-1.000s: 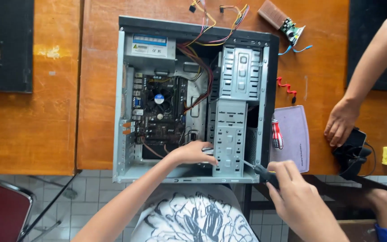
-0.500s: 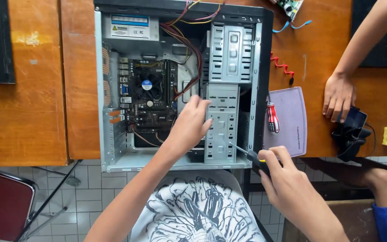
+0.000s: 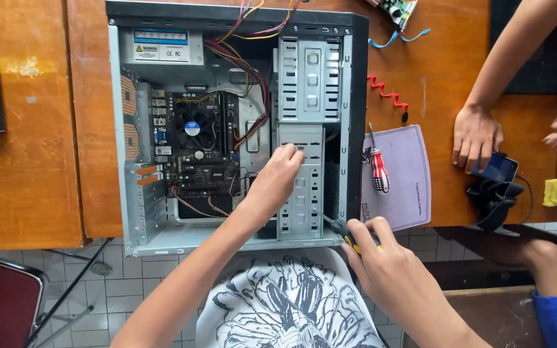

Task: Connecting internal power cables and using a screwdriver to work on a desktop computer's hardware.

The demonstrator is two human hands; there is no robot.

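Your left hand (image 3: 278,175) has moved up from the case's lower edge onto the metal drive cage (image 3: 300,183) in the open PC case (image 3: 130,212), fingers curled against it; probably touching, not gripping. Your right hand (image 3: 381,254) still clamps the yellow-handled screwdriver (image 3: 346,233), tip at the cage's lower corner.

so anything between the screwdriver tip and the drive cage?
Nothing visible. The right hand holds the screwdriver with its tip at the drive cage lower right edge. The left hand rests higher on the cage, clear of the tip.
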